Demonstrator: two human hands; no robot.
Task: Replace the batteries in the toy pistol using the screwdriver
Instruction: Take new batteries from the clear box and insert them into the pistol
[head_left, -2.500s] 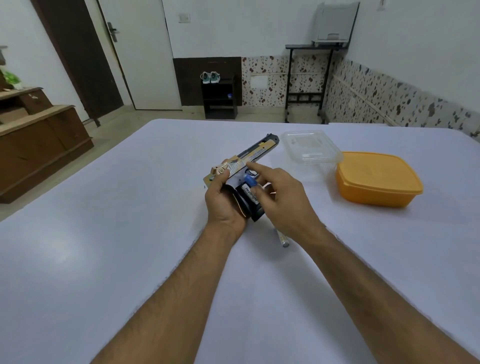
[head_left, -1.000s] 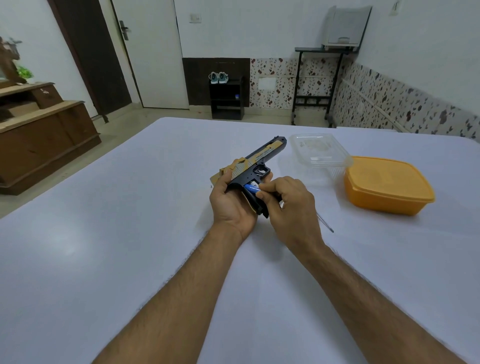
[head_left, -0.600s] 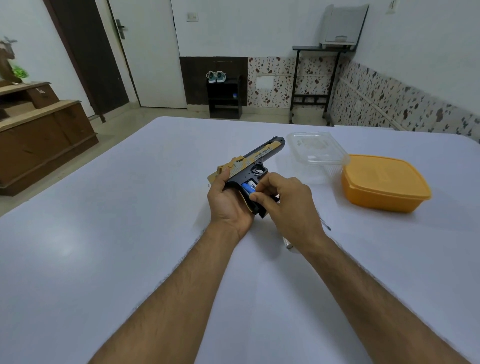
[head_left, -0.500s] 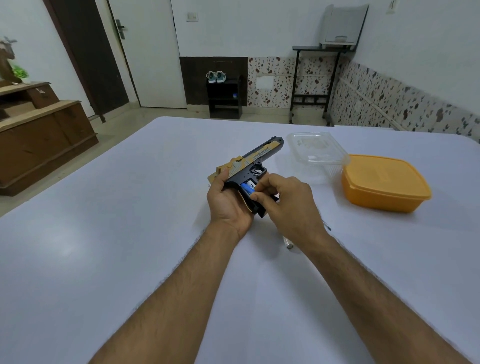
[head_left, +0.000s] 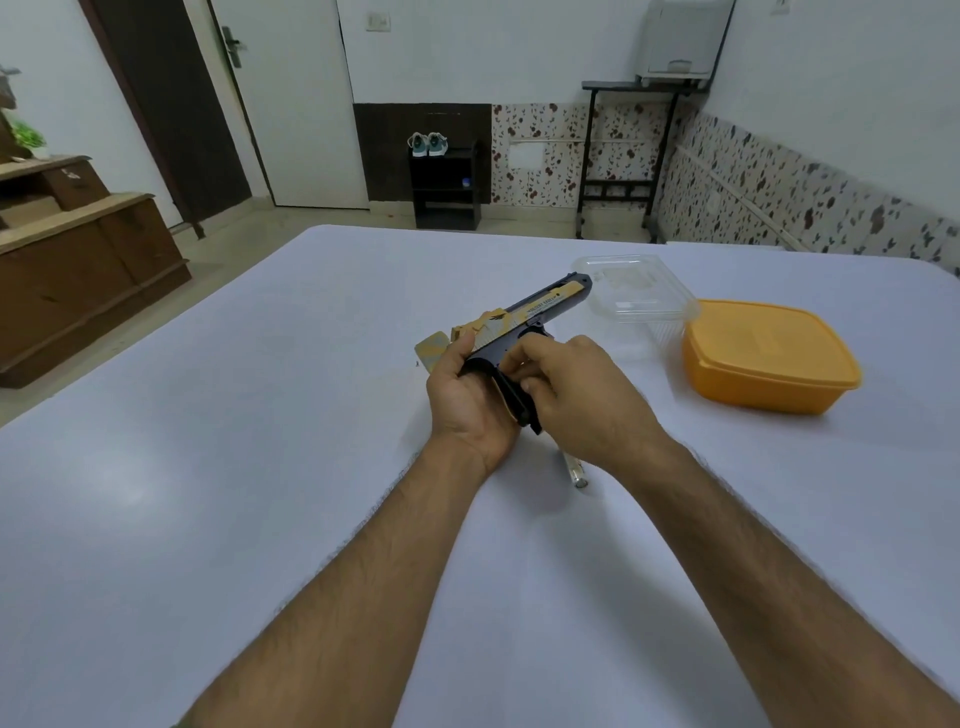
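White surface (head_left: 218, 467) in a tiled room. Toy pistol (head_left: 524, 325) held just above it at centre, barrel pointing away. Left grip (head_left: 467, 400) wrapped round the handle; right grip (head_left: 576, 400) curled, fingertips pressing at the handle's side, battery hidden. Probably near seating or covering the cell. Screwdriver (head_left: 574, 470) lying unused beneath the wrists; clear tub (head_left: 636, 291) and orange box (head_left: 769, 358) to the right. Screwing shut apparently left.

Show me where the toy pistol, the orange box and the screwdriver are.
toy pistol (head_left: 540, 304), head view, on the gold slide.
orange box (head_left: 769, 348), head view, on its lid.
screwdriver (head_left: 575, 470), head view, on the handle end showing below the right wrist.
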